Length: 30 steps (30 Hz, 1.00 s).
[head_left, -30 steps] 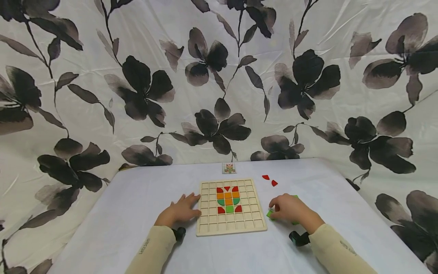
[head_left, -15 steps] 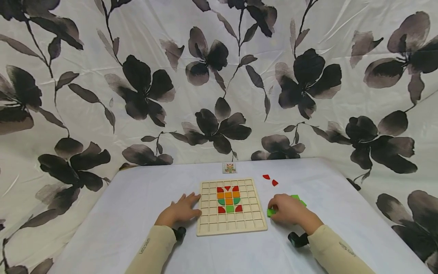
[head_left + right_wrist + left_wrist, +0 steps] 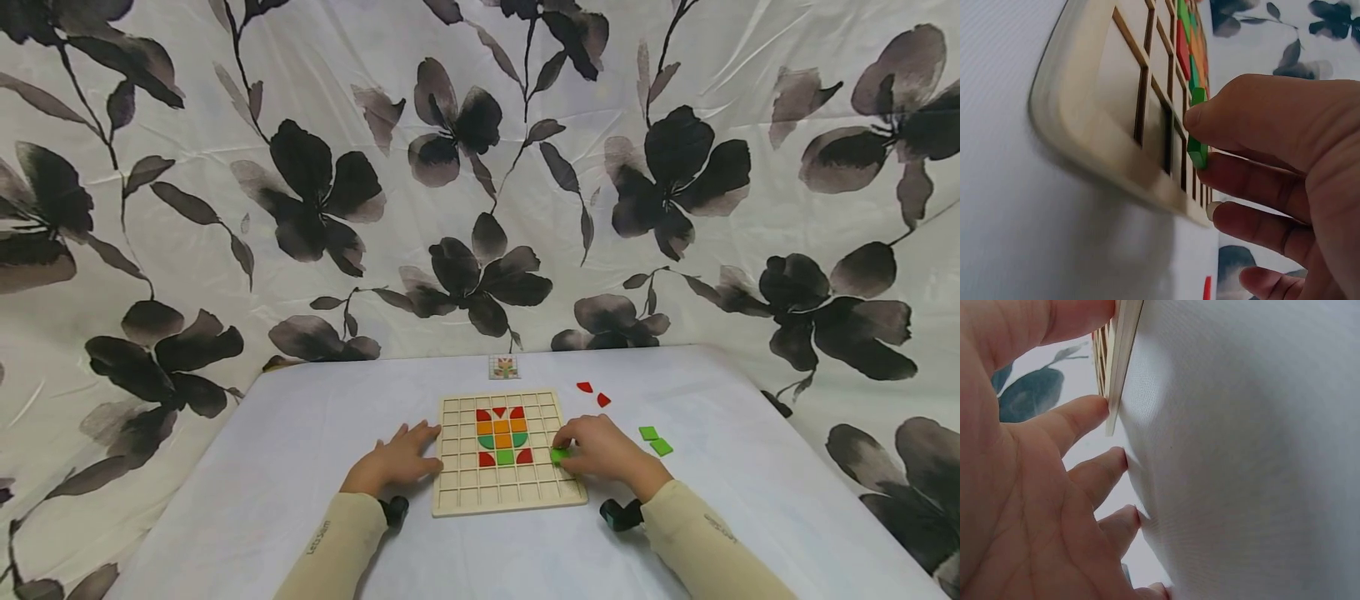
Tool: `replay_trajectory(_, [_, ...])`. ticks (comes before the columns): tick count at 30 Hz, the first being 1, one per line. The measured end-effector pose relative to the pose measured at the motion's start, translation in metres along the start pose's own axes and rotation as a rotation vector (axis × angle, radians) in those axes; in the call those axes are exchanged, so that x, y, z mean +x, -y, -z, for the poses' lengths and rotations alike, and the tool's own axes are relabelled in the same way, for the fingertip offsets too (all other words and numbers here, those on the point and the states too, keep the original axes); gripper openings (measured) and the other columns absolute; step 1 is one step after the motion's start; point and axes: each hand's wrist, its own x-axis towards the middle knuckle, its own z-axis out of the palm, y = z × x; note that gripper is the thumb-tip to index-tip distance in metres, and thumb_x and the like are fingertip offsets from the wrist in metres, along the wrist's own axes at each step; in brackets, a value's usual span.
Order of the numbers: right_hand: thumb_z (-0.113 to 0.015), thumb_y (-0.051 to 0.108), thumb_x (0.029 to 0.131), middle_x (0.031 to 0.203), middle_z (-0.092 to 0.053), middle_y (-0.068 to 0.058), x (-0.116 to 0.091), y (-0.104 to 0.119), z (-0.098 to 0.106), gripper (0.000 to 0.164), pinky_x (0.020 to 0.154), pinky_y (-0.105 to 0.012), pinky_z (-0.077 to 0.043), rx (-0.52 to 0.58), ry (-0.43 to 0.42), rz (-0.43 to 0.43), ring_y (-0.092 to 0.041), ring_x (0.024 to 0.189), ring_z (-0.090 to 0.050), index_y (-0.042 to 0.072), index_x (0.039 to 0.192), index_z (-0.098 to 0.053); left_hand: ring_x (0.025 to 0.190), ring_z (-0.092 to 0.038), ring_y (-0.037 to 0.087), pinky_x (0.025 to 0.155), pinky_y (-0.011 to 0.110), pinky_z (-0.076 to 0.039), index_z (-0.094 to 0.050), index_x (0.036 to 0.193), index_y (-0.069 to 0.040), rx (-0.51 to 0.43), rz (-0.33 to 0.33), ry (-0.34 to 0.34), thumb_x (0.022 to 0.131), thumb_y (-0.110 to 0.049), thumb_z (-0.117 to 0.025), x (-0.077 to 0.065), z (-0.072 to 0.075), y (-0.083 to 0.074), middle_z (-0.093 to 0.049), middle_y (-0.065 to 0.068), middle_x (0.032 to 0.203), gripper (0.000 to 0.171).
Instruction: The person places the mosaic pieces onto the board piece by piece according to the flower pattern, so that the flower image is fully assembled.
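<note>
A wooden grid board (image 3: 457,496) lies mid-table, with red, orange and green tiles set in its centre cells as a pattern. My left hand (image 3: 397,457) rests at the board's left edge; its fingers are spread and fairly straight, thumb and index finger touching the rim in the left wrist view. Over the board's right side, my right hand (image 3: 602,452) pinches a green tile (image 3: 1198,128) between thumb and index finger. In the right wrist view that tile is held on edge above the grid.
Two green square tiles (image 3: 661,447) lie right of my right hand. Farther back are two red tiles (image 3: 584,387). A small pattern card (image 3: 503,367) sits behind the board on the white tabletop (image 3: 360,392). A floral curtain (image 3: 480,167) hangs behind the table.
My right hand has picked up the green tile from the table beside the board and carried it left over the board's right edge. My left hand has stayed put.
</note>
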Motion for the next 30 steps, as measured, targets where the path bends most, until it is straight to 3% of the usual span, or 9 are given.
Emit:
replay_trajectory(5, [-0.075,0.019,0.081,0.096,-0.071,0.007,0.008,0.005,-0.003,0.017,0.092,-0.043,-0.046,0.04,0.008,0.029,-0.014,0.092,-0.059,0.017,0.097,-0.075,0.147,-0.017,0.046,0.108,0.077,-0.01,-0.04,0.149,-0.017,-0.004,0.0,0.003,0.087,-0.038,-0.063,0.001,0.0,-0.001,-0.031,0.014,0.158,0.069])
replay_trajectory(15, [-0.073,0.018,0.084,0.097,-0.071,0.005,0.015,0.007,-0.011,0.011,0.091,-0.04,-0.051,0.043,0.008,0.076,-0.016,0.096,-0.062,0.016,0.094,-0.077,0.146,-0.018,0.047,0.107,0.078,-0.01,-0.041,0.148,-0.016,0.009,0.004,0.012,0.086,-0.038,-0.063,0.001,0.0,-0.001,-0.031,0.014,0.158,0.07])
replay_trajectory(30, [-0.073,0.017,0.085,0.097,-0.068,0.006,0.019,0.002,-0.016,0.007,0.093,-0.041,-0.05,0.177,0.04,0.024,-0.014,0.095,-0.058,0.019,0.091,-0.077,0.147,-0.016,0.047,0.108,0.077,-0.009,-0.04,0.149,-0.016,-0.003,0.014,0.022,0.086,-0.037,-0.062,-0.003,0.002,-0.004,-0.03,0.014,0.158,0.07])
